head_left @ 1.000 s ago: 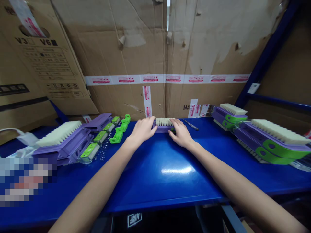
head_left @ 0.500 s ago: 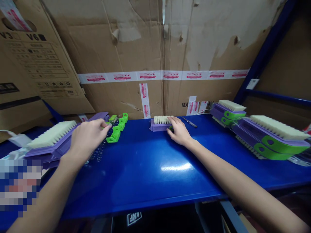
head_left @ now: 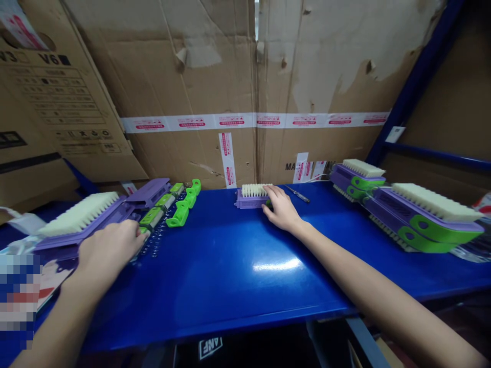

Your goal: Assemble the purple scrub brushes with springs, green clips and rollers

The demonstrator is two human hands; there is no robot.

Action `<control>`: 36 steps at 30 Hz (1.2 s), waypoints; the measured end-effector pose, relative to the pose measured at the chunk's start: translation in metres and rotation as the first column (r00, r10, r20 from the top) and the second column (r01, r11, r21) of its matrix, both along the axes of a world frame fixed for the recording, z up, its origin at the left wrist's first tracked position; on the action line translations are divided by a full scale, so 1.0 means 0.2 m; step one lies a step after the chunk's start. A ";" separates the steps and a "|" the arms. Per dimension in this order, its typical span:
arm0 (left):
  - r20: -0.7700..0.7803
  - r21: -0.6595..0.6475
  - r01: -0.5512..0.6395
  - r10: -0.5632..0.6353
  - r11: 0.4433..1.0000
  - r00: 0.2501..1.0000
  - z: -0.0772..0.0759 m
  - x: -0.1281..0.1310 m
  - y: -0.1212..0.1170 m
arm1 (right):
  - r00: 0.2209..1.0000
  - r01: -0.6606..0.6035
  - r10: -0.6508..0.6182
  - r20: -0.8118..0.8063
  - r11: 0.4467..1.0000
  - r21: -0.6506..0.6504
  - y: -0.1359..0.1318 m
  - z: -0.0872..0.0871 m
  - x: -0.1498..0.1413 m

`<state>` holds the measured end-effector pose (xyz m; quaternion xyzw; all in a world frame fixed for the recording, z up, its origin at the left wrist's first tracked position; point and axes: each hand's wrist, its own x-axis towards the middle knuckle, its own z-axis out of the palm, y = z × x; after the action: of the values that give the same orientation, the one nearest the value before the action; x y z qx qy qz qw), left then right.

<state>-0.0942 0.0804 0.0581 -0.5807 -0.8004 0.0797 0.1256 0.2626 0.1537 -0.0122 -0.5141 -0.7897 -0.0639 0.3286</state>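
My right hand (head_left: 283,208) holds the right end of a small purple brush (head_left: 249,200), thumb at the front and fingers over the cream bristles. The brush lies bristles up near the back of the blue table. Over on the left, the closed fingers of my left hand (head_left: 111,246) are on the nearest of a row of green-and-clear plastic parts (head_left: 152,217); the hand hides most of that part. Beside the row lie several springs (head_left: 156,244) and bright green brackets (head_left: 179,212). Purple housings (head_left: 152,192) are at its other side.
A purple brush with cream bristles (head_left: 82,212) sits at the left. Purple-and-green brushes (head_left: 425,217) are stacked at the right. A screwdriver (head_left: 298,194) lies behind my right hand. Cardboard (head_left: 184,153) walls the back, and a blue metal post (head_left: 412,84) rises at the right.
My left hand has let go of the small brush and moved left to the row of green-and-clear parts, then nearer to me along it. My right hand has stayed on the brush.
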 end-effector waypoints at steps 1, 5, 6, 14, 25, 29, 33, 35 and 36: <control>0.002 -0.009 0.003 -0.003 1.000 1.000 0.00 0.00 0.00 | 1.000 0.000 0.000 -0.002 1.000 0.002 0.00 0.00 0.00; 0.012 -0.021 0.022 -0.022 1.000 1.000 0.01 0.00 0.00 | 1.000 0.008 -0.009 -0.007 1.000 -0.007 0.00 0.00 0.00; 0.011 -0.016 0.016 -0.016 1.000 1.000 0.02 0.00 0.00 | 1.000 0.009 -0.009 -0.009 1.000 -0.010 0.00 0.00 0.00; 0.003 0.060 -0.025 0.025 0.998 1.000 0.13 0.05 -0.05 | 1.000 0.003 -0.003 -0.004 1.000 -0.015 0.00 0.00 0.00; 0.040 0.119 0.271 -0.277 0.955 0.960 0.22 0.37 0.11 | 1.000 0.021 -0.020 0.009 0.999 -0.026 -0.01 0.02 0.00; -0.031 0.110 0.433 -0.433 0.895 0.901 0.14 0.47 0.23 | 1.000 0.019 -0.019 0.013 1.000 -0.012 -0.01 0.02 0.00; -0.049 0.072 0.498 -0.496 0.864 0.867 0.07 0.50 0.34 | 0.999 0.025 -0.024 0.021 1.000 -0.007 -0.01 0.02 0.01; -0.033 0.043 0.520 -0.519 0.853 0.854 0.04 0.50 0.38 | 0.999 0.026 -0.025 0.020 1.000 -0.005 -0.01 0.02 0.01; -0.033 0.023 0.532 -0.531 0.846 0.846 0.03 0.50 0.40 | 0.999 0.026 -0.026 0.019 1.000 -0.005 -0.01 0.02 0.01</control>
<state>0.0063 0.1608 0.0644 -0.7765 -0.6079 0.0368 0.1619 0.2638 0.1517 -0.0086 -0.5244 -0.7864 -0.0710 0.3188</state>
